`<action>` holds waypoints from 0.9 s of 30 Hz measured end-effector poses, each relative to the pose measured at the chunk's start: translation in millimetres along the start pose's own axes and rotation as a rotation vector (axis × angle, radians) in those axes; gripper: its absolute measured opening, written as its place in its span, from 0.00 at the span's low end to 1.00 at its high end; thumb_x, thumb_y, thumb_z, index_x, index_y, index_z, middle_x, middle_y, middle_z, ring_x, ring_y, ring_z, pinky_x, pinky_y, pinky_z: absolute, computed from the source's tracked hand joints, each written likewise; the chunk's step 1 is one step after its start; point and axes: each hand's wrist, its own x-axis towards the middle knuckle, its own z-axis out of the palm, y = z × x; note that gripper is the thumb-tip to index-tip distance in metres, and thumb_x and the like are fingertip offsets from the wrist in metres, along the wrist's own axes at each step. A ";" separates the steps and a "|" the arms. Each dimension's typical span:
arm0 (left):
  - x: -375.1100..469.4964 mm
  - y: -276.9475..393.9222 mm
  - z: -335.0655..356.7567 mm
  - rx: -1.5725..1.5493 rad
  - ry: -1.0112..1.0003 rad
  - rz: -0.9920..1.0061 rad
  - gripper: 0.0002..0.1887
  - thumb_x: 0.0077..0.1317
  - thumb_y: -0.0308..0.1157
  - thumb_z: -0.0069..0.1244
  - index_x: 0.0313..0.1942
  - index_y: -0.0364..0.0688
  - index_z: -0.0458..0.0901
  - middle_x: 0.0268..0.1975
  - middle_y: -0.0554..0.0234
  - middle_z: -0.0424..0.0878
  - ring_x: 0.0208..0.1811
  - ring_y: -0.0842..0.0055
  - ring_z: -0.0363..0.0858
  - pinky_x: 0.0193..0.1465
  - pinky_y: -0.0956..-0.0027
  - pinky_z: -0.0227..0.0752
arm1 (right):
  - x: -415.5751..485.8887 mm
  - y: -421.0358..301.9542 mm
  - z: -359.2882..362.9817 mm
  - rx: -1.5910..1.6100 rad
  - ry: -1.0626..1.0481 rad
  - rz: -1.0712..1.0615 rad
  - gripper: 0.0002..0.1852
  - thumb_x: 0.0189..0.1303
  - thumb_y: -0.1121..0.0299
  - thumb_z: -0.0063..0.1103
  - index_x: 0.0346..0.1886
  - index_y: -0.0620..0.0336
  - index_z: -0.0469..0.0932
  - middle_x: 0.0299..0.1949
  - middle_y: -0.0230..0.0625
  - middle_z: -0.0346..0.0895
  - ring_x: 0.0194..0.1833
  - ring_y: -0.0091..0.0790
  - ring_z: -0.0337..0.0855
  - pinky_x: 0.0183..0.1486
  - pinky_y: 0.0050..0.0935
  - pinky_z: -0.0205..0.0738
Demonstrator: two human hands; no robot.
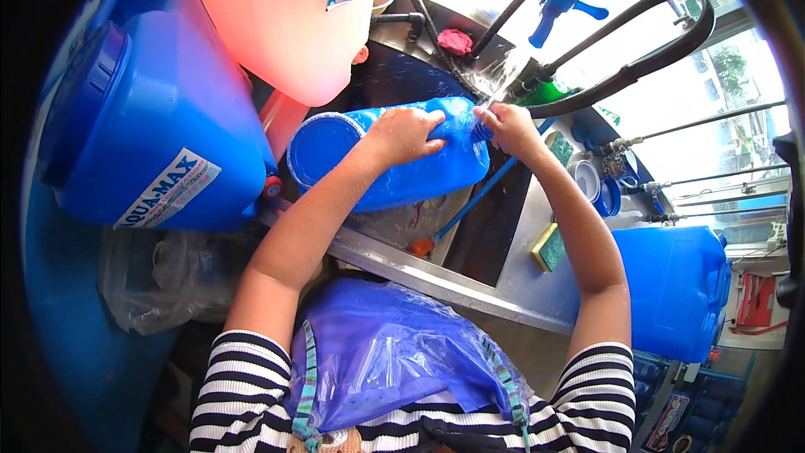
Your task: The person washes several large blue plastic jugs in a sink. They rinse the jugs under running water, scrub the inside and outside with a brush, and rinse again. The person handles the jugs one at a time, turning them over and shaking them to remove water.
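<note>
A wet blue plastic water container (402, 182) lies on its side over the metal sink (434, 286), its round end to the left. My left hand (402, 133) grips the container from above, thumb and fingers spread over its upper side. At the other end my right hand (508, 129) is closed around its ribbed blue neck (481, 130); the fingers partly hide it. Water (500, 78) splashes down over that neck and my right fingers. A blue-handled brush (468, 204) with an orange end slants down into the sink beneath the container.
A large blue container (170, 126) and a pinkish translucent one (283, 19) crowd the left. Sponges (550, 248), lids (607, 196) and another blue container (666, 289) are on the right. A black hose (679, 69) loops near the blue-handled tap (560, 6). A pink cloth (455, 41) lies behind.
</note>
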 end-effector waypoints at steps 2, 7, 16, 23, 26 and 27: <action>0.1 3.8 2.6 -0.012 0.013 0.009 0.22 0.62 0.47 0.51 0.50 0.42 0.77 0.39 0.46 0.85 0.42 0.56 0.84 0.47 0.55 0.76 | -4.5 2.8 -2.1 0.190 -0.151 0.311 0.18 0.59 0.58 0.64 0.43 0.63 0.76 0.34 0.40 0.78 0.32 0.36 0.81 0.39 0.36 0.75; 9.8 13.0 4.9 -0.020 -0.046 0.082 0.21 0.61 0.46 0.52 0.50 0.44 0.77 0.38 0.49 0.84 0.42 0.55 0.83 0.45 0.53 0.75 | -28.5 23.2 14.0 -0.038 0.307 -0.489 0.20 0.61 0.56 0.62 0.46 0.63 0.73 0.24 0.37 0.79 0.21 0.31 0.80 0.25 0.29 0.75; 11.9 51.9 35.1 -0.004 0.163 0.071 0.20 0.55 0.39 0.49 0.47 0.42 0.79 0.49 0.55 0.77 0.60 0.60 0.65 0.61 0.43 0.55 | -82.7 -11.0 0.2 -0.271 0.055 0.111 0.27 0.60 0.48 0.61 0.50 0.64 0.73 0.34 0.49 0.80 0.40 0.40 0.83 0.43 0.43 0.76; -16.0 66.9 54.8 -0.041 0.452 -0.012 0.23 0.51 0.29 0.53 0.49 0.30 0.73 0.30 0.48 0.78 0.43 0.55 0.77 0.58 0.50 0.63 | -3.0 -64.6 37.9 -0.468 0.575 0.032 0.46 0.50 0.34 0.57 0.71 0.40 0.59 0.67 0.59 0.57 0.69 0.64 0.53 0.63 0.71 0.49; -13.0 61.1 14.4 -0.215 -0.025 -0.475 0.29 0.54 0.26 0.50 0.55 0.18 0.64 0.36 0.31 0.81 0.46 0.44 0.80 0.50 0.51 0.75 | 20.7 -69.7 39.4 -0.387 0.515 0.111 0.45 0.47 0.37 0.59 0.71 0.36 0.59 0.70 0.57 0.52 0.71 0.64 0.50 0.62 0.76 0.45; -13.4 52.3 12.1 -0.195 -0.015 -0.438 0.30 0.54 0.27 0.50 0.56 0.18 0.63 0.38 0.30 0.81 0.46 0.45 0.80 0.50 0.52 0.75 | 25.1 -77.3 38.5 -0.414 0.513 0.051 0.41 0.45 0.40 0.61 0.67 0.34 0.65 0.68 0.54 0.57 0.69 0.62 0.54 0.62 0.72 0.49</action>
